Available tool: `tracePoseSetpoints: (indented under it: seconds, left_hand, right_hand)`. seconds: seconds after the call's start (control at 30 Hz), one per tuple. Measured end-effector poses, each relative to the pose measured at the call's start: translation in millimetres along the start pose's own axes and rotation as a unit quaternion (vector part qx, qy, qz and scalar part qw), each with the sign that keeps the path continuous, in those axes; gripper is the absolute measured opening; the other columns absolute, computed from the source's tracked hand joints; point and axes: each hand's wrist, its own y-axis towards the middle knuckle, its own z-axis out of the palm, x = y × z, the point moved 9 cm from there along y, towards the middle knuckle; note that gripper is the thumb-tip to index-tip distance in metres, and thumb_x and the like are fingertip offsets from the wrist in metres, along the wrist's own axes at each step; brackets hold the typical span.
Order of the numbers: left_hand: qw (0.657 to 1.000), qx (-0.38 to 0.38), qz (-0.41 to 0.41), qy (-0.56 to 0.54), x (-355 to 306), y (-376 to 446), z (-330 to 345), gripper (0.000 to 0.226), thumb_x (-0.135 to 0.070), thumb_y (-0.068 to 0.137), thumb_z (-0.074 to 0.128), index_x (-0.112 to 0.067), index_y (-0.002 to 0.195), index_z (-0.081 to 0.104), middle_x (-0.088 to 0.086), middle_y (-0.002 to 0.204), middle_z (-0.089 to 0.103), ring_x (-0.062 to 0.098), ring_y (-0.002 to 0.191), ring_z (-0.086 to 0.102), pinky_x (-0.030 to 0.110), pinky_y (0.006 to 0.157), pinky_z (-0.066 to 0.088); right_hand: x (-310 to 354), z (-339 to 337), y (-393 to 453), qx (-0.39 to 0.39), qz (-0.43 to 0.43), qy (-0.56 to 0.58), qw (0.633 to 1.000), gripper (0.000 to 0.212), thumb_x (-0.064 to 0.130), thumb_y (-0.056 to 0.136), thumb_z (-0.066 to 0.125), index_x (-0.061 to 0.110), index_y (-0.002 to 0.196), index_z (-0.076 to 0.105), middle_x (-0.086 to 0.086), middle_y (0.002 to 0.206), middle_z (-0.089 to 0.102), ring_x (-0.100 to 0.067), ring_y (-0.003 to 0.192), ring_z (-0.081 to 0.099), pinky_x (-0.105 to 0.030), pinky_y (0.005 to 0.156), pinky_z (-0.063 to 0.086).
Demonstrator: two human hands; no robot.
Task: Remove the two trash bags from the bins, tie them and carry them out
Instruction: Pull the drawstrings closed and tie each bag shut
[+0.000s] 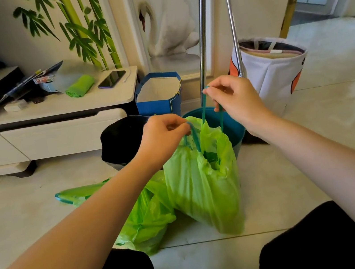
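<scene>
Left hand (166, 131) and right hand (233, 96) each pinched a teal drawstring (203, 111) of the upright green trash bag (204, 188); pulling evenly apart should cinch it.

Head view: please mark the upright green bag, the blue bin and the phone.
upright green bag (201, 191), head view, front of its body.
blue bin (235, 128), head view, right side wall.
phone (111, 78), head view, middle of its dark screen.

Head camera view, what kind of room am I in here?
Probably a home living room: a low TV cabinet with a phone on it, a swan-and-bamboo wall mural, and tiled floor.
</scene>
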Motion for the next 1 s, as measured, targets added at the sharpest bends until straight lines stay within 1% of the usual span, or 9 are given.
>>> tracePoseSetpoints:
  seconds: [0.07, 0.1, 0.23, 0.33, 0.43, 0.57, 0.67, 0.8, 1.0]
  left_hand:
    - [0.996, -0.081, 0.030, -0.030, -16, 0, -18, 0.011, -0.014, 0.082, 0.066, -0.013, 0.082, 0.077, 0.001, 0.078, 0.075, 0.013, 0.076, 0.068, 0.029, 0.076, 0.056]
    - [0.994, -0.093, 0.049, -0.030, -23, -1, -22, 0.012, -0.014, 0.082, 0.065, -0.013, 0.082, 0.077, 0.000, 0.076, 0.074, 0.011, 0.073, 0.068, 0.025, 0.072, 0.055]
    - [0.997, 0.007, 0.045, 0.065, -21, 0, -2, 0.013, -0.017, 0.082, 0.065, -0.018, 0.079, 0.078, -0.005, 0.070, 0.074, 0.005, 0.068, 0.068, 0.021, 0.064, 0.052]
    - [0.998, -0.023, 0.055, 0.027, -24, 2, -5, 0.012, -0.017, 0.082, 0.066, -0.018, 0.083, 0.078, -0.005, 0.072, 0.075, 0.005, 0.070, 0.069, 0.022, 0.072, 0.055]
    - [0.998, -0.043, 0.043, -0.028, -25, 6, -10, 0.012, -0.015, 0.084, 0.065, -0.018, 0.083, 0.077, -0.003, 0.073, 0.073, 0.004, 0.061, 0.065, 0.021, 0.064, 0.052]
    - [0.996, -0.072, 0.033, -0.047, -21, 8, -17, 0.013, -0.012, 0.085, 0.064, -0.014, 0.089, 0.076, 0.003, 0.073, 0.073, 0.008, 0.064, 0.068, 0.025, 0.069, 0.056]
    - [0.992, -0.092, 0.056, -0.058, -26, 9, -24, 0.012, -0.012, 0.084, 0.066, -0.019, 0.089, 0.074, 0.000, 0.076, 0.074, 0.007, 0.066, 0.067, 0.024, 0.069, 0.055]
    - [0.993, -0.070, 0.079, -0.046, -33, 8, -19, 0.015, -0.008, 0.083, 0.066, -0.017, 0.092, 0.074, -0.001, 0.084, 0.075, 0.006, 0.077, 0.070, 0.018, 0.067, 0.052]
    - [0.995, -0.069, 0.074, -0.022, -29, 9, -17, 0.022, -0.006, 0.082, 0.064, -0.017, 0.098, 0.075, -0.003, 0.090, 0.075, 0.007, 0.086, 0.071, 0.026, 0.081, 0.057]
  right_hand:
    - [13, -7, -1, -0.029, -0.014, 0.039, 0.999, 0.010, 0.014, 0.090, 0.058, 0.013, 0.088, 0.067, 0.011, 0.061, 0.057, -0.006, 0.059, 0.054, -0.014, 0.055, 0.047]
    - [17, -11, -2, -0.042, -0.017, 0.056, 0.997, 0.010, 0.014, 0.090, 0.058, 0.015, 0.086, 0.067, 0.013, 0.058, 0.058, -0.003, 0.056, 0.054, -0.014, 0.054, 0.046]
    - [13, -6, -9, -0.018, 0.007, 0.010, 1.000, 0.011, 0.015, 0.090, 0.059, 0.016, 0.083, 0.067, 0.007, 0.063, 0.057, -0.007, 0.057, 0.051, -0.026, 0.060, 0.047]
    - [16, -6, -12, -0.009, -0.008, -0.026, 1.000, 0.011, 0.014, 0.089, 0.059, 0.012, 0.087, 0.069, 0.010, 0.064, 0.057, -0.004, 0.060, 0.052, -0.025, 0.066, 0.046]
    - [23, -8, -11, -0.009, -0.022, -0.014, 1.000, 0.012, 0.014, 0.089, 0.059, 0.008, 0.089, 0.070, 0.009, 0.066, 0.058, -0.003, 0.060, 0.052, -0.021, 0.064, 0.046]
    - [11, 11, -14, 0.055, 0.018, -0.037, 0.998, 0.009, 0.009, 0.090, 0.056, 0.015, 0.088, 0.062, 0.007, 0.072, 0.067, 0.003, 0.060, 0.060, -0.013, 0.059, 0.046]
    - [6, 22, -16, 0.089, 0.040, -0.032, 0.995, 0.010, 0.010, 0.087, 0.060, 0.020, 0.089, 0.058, 0.003, 0.080, 0.073, -0.006, 0.072, 0.067, -0.021, 0.065, 0.052]
    - [2, 32, -20, 0.112, 0.074, -0.017, 0.991, 0.018, 0.010, 0.083, 0.067, 0.009, 0.100, 0.062, -0.010, 0.088, 0.073, -0.015, 0.079, 0.071, -0.026, 0.071, 0.053]
    - [-12, 47, -29, 0.160, 0.146, -0.014, 0.976, 0.007, 0.016, 0.084, 0.067, 0.019, 0.086, 0.061, -0.002, 0.079, 0.074, -0.001, 0.061, 0.067, -0.011, 0.052, 0.045]
